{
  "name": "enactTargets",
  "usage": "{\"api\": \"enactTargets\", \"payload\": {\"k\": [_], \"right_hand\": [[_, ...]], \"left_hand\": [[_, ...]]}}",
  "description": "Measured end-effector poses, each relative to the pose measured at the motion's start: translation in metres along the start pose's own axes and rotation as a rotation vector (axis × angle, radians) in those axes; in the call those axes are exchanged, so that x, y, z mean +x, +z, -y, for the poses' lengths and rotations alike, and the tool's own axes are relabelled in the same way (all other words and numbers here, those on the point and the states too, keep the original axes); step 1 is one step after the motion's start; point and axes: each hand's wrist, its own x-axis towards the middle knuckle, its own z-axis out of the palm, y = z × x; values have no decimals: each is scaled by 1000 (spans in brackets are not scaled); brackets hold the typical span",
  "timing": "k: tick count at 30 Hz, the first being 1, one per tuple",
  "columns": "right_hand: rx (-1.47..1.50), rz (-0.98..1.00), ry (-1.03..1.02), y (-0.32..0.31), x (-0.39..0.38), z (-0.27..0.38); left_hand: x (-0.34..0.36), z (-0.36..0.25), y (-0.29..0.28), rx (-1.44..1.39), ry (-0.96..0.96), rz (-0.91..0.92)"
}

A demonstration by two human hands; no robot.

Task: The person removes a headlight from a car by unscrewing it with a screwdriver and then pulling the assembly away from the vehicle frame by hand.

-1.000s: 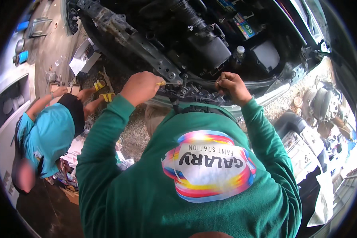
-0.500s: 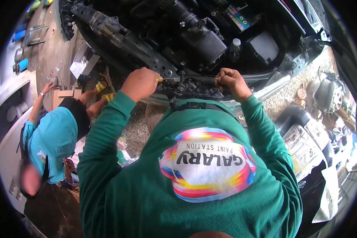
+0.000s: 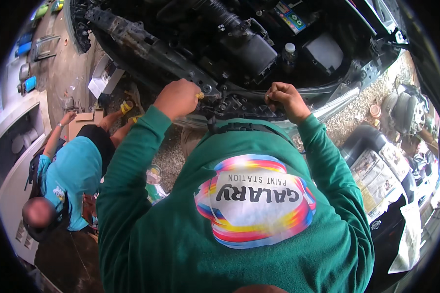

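Seemingly unfinished: the engine bay (image 3: pixel 336 87) lies open, its metal front bar (image 3: pixel 156 52) exposed. The left hand (image 3: pixel 179 99) has its fingers clamped on a yellow-handled tool (image 3: pixel 199 96) at the bay's near edge; the right hand's (image 3: pixel 285 101) fingertips pinch together, on what I can't tell. Gravel (image 3: pixel 346 110) lies around; someone in turquoise (image 3: pixel 78 158) is off left

Holds both arms (image 3: pixel 132 161) bent, with left grip (image 3: pixel 177 99) curled at the chest's (image 3: pixel 254 195) eleven o'clock and right grip (image 3: pixel 287 101) pinched at one.
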Motion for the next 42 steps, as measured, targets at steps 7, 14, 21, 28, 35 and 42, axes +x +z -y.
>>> {"api": "enactTargets", "payload": {"k": [7,14,21,28,35,42], "right_hand": [[-18,17,-10,3,3,5],[-41,15,4,6,4,12],[-133,30,-38,14,8,13],[-129,69,-60,19,16,9],[-142,61,-61,16,14,6],[-197,107,-26,28,23,7]], "left_hand": [[21,-13,1,-42,45,-88],[23,-53,25,-189,90,-346],[2,-44,29,-388,6,-333],[9,-75,18,-642,108,-253],[6,-75,30,-746,251,-115],[5,-67,43,-699,324,-150]]}}
